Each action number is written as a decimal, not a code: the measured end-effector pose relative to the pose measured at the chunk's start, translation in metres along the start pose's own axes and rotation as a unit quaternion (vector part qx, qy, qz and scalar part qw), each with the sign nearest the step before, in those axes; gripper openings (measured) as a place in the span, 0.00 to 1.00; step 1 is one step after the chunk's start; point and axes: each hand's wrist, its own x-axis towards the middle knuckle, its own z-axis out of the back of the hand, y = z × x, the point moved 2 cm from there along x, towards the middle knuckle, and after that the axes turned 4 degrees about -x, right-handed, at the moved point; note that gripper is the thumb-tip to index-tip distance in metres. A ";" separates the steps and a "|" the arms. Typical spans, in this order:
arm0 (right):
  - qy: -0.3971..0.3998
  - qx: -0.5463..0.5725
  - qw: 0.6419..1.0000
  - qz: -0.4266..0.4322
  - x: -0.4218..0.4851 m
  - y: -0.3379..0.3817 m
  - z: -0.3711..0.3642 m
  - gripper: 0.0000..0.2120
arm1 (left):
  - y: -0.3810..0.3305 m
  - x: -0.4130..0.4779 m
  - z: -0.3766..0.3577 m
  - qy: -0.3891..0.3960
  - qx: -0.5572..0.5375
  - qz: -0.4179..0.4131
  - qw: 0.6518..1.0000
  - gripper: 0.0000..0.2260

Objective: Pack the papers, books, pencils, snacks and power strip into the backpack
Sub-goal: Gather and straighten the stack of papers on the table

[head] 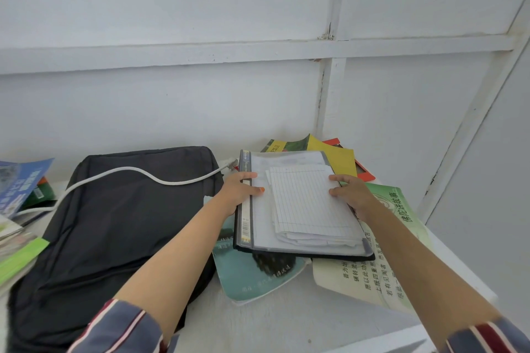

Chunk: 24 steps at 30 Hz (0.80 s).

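Observation:
A black backpack (114, 221) lies flat and zipped on the white table, left of centre. A white power cord (129, 173) runs across its top. To its right a dark folder (261, 226) rests on a heap of books, with loose lined papers (307, 203) on its clear cover. My left hand (239, 190) grips the folder's left spine edge, thumb on top. My right hand (351, 193) holds the right edge of the folder and papers. Under the folder lie a teal book (252, 275), a green-and-cream booklet (401, 223) and yellow and red books (338, 156).
A blue book (20, 180) and other booklets are stacked at the left table edge, with a green packet (20, 259) beside the backpack. A white panelled wall stands right behind the table. The table's front edge (387, 338) is near my right sleeve.

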 end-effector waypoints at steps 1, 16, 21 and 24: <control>-0.003 -0.004 1.000 0.000 0.000 -0.001 0.000 0.19 | 0.000 0.000 0.000 0.001 0.000 0.000 1.000 0.22; 0.014 -0.070 0.997 0.025 0.001 0.000 -0.009 0.23 | 0.002 0.003 0.001 -0.025 0.091 -0.035 0.995 0.22; 0.019 -0.105 0.994 0.034 0.001 0.002 -0.010 0.24 | -0.004 -0.004 0.005 -0.037 0.118 -0.049 0.991 0.20; 0.016 -0.114 0.993 0.037 0.003 0.001 -0.010 0.24 | -0.012 -0.012 0.016 -0.046 0.123 -0.051 0.990 0.22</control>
